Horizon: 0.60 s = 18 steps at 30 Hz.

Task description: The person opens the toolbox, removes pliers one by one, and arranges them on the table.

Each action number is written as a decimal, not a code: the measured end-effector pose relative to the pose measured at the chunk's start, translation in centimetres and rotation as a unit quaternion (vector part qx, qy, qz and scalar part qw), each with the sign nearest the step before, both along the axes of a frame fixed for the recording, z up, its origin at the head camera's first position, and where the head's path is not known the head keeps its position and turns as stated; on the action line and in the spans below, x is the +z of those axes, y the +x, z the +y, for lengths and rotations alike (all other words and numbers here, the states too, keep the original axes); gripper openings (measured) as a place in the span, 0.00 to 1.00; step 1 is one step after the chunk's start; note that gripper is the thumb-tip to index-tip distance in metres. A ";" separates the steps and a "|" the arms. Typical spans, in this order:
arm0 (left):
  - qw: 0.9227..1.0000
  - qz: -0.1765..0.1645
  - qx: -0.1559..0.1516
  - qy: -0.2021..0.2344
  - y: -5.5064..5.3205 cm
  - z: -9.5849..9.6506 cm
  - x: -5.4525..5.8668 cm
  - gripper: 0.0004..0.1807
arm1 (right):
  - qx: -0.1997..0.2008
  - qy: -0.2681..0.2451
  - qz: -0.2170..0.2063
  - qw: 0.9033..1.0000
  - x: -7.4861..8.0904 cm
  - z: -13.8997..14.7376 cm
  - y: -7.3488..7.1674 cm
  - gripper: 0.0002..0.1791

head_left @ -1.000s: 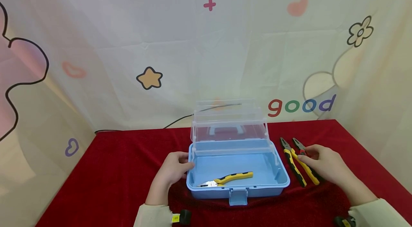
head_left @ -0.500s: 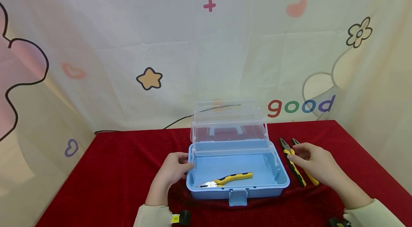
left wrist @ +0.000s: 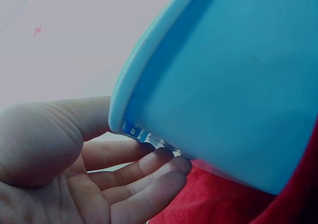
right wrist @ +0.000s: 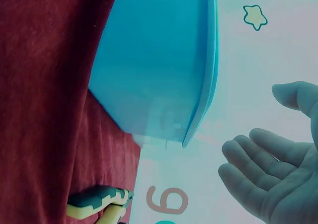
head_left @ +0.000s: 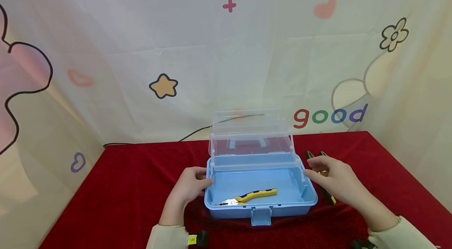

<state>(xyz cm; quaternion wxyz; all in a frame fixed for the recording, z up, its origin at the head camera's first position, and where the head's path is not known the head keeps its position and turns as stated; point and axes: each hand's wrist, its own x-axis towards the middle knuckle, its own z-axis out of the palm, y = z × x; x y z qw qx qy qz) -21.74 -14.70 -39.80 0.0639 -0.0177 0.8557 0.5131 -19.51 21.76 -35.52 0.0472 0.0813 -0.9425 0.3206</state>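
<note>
A light blue toolbox (head_left: pixel 261 178) lies with its clear lid (head_left: pixel 252 129) raised at the back. Inside, near the front, rest pliers with yellow-and-black handles (head_left: pixel 259 194). My left hand (head_left: pixel 190 184) grips the box's left wall, thumb over the rim and fingers along the outside, as the left wrist view also shows. Beside the right rim hovers my right hand (head_left: pixel 333 178), fingers loosely bent and holding nothing; the right wrist view (right wrist: pixel 273 174) has it apart from the box. It partly hides two more pliers (head_left: pixel 330 198) on the cloth.
Dark red cloth (head_left: pixel 141 186) covers the table. Behind it hangs a pale printed curtain (head_left: pixel 190 45), and a thin black cable (head_left: pixel 195 131) runs along its foot. The box's front latch (head_left: pixel 261 216) hangs down.
My right hand has moved left from the pliers on the right to the box's right rim, its fingers holding nothing. My left hand and the box have stayed in place.
</note>
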 end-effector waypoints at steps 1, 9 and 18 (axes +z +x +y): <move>1.000 0.000 0.000 0.000 0.0 0.0 0.0 0.24 | 0.003 -0.001 0.002 1.000 0.0 -0.1 0.0 0.24; 1.000 0.001 -0.003 0.000 0.0 0.0 0.1 0.24 | 0.035 -0.017 0.020 0.999 0.2 -1.4 0.0 0.23; 1.000 -0.002 -0.002 -0.001 0.1 0.0 0.2 0.24 | 0.066 -0.014 0.008 0.998 0.1 -2.4 -0.2 0.25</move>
